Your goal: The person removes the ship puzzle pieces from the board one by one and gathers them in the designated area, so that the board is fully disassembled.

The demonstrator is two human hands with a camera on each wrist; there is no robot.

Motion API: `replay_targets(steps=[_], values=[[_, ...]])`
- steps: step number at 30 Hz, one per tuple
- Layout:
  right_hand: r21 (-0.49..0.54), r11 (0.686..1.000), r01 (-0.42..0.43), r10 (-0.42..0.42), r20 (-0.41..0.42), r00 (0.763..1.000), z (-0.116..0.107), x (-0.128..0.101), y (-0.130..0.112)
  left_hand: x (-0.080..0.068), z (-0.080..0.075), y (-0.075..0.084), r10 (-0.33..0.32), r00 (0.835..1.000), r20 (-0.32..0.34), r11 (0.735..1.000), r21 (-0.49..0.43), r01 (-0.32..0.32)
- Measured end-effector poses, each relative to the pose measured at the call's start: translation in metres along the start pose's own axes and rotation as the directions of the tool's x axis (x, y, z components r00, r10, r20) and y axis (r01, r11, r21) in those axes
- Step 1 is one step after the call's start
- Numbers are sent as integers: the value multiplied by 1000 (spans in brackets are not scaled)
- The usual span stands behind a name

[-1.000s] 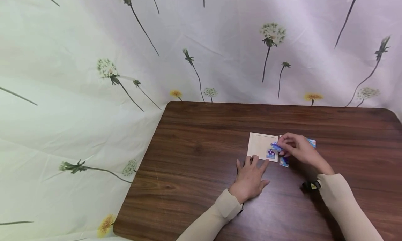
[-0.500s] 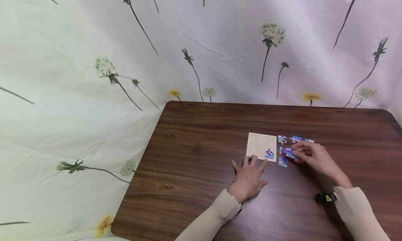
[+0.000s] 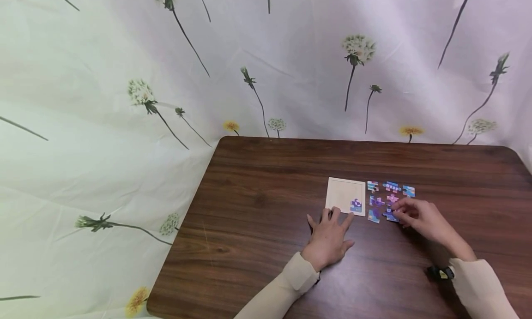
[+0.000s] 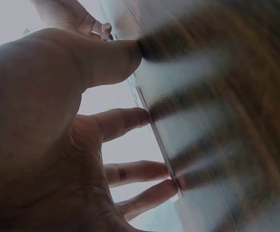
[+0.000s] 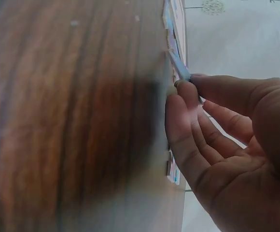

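Observation:
A pale square puzzle tray lies on the brown table, with one purple-blue piece set in its near right corner. My left hand lies flat, fingers straight and spread, fingertips against the tray's near edge. Several loose colourful pieces lie just right of the tray. My right hand is at the near side of that group, where thumb and fingers pinch a blue puzzle piece. In the right wrist view, the thin piece stands tilted at my fingertips.
The dark wooden table has rounded corners; its left edge drops off near the middle of the head view. A white flower-print cloth hangs behind and to the left. A small dark wrist-worn device sits at my right sleeve.
My right hand drew back from above the tray toward me and to the right, carrying the blue piece down among the loose ones. More loose pieces show now. The left hand stayed put.

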State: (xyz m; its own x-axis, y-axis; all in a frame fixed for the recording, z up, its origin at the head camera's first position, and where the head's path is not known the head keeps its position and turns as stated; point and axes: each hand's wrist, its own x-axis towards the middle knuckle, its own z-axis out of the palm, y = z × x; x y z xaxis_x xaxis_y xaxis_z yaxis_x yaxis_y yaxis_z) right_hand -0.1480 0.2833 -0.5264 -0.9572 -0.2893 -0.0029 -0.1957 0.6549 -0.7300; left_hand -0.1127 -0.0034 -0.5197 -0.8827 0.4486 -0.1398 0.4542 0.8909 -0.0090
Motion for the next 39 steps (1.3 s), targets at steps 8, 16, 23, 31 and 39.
replay_targets(steps=[8,16,23,31,39], values=[[-77,995,62,-68,-77,995,2,-4,3,0,0,0,1,1000,0,1000,6,-1],[-106,992,74,-85,-104,991,6,-4,6,-1,0,1,5,1000,3,1000,14,-5],[-159,983,90,-112,-139,984,7,-6,6,-1,0,1,-3,1000,11,1000,27,2],[-179,979,93,-121,-151,981,8,-5,6,0,0,1,-4,1000,14,1000,29,4],[-177,978,107,-137,-167,976,9,-2,0,0,0,1,-6,1000,13,1000,23,5]])
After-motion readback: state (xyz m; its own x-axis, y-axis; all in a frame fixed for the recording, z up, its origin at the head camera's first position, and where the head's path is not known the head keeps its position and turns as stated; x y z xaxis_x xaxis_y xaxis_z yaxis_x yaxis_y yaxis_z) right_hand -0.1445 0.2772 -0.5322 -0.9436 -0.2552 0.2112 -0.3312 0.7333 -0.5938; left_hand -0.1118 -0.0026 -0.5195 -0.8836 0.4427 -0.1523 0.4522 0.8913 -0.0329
